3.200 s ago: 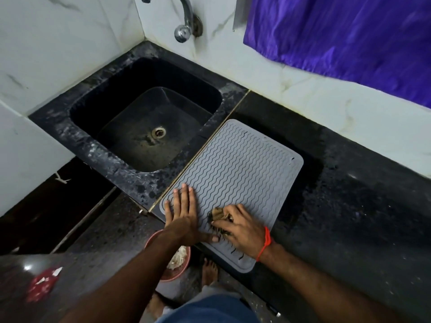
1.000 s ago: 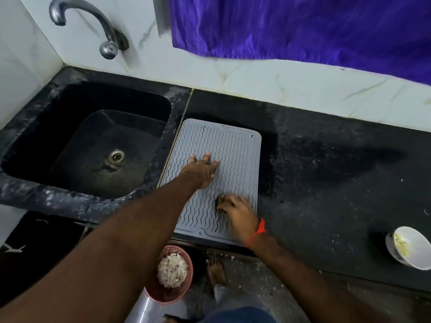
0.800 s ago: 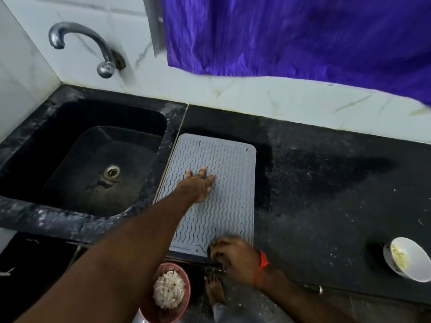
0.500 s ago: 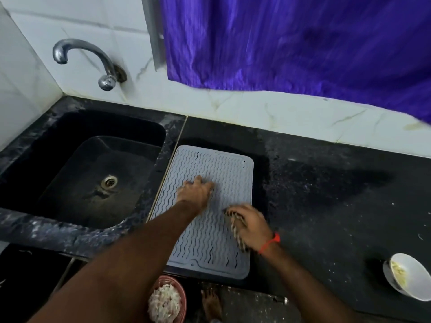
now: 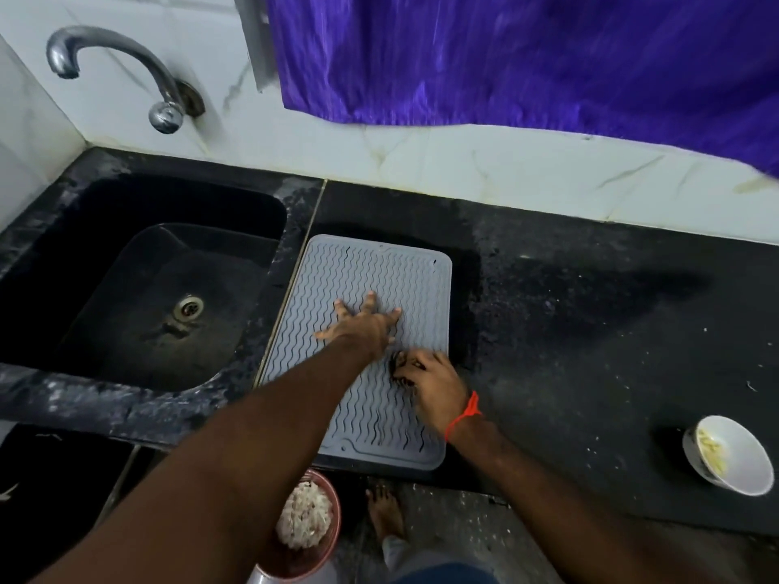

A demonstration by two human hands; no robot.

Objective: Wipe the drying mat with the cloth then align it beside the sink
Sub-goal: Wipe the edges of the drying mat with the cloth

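black counter (image 5: 590, 330), mat (image 5: 379, 288) by the sink (image 5: 139, 288), wiping under way.

one grey mat lies flat on the counter just right of the one sink, its left edge close along the seam beside the sink rim and its near edge at the counter's front. left hand (image 5: 362, 326) is spread flat, fingers splayed, pressing the mat's middle. right hand (image 5: 430, 381) is curled on a small dark cloth (image 5: 398, 364), mostly hidden under the fingers, at the mat's right side. judged from this, the wipe is in progress; how much of the mat is clean cannot be told. alignment looks close but is not yet settled, since both hands are on the mat. also counted: one tap (image 5: 126, 73), one white bowl (image 5: 729, 455) far right, one reddish bowl (image 5: 307, 524) below the counter, one purple curtain (image 5: 527, 56).
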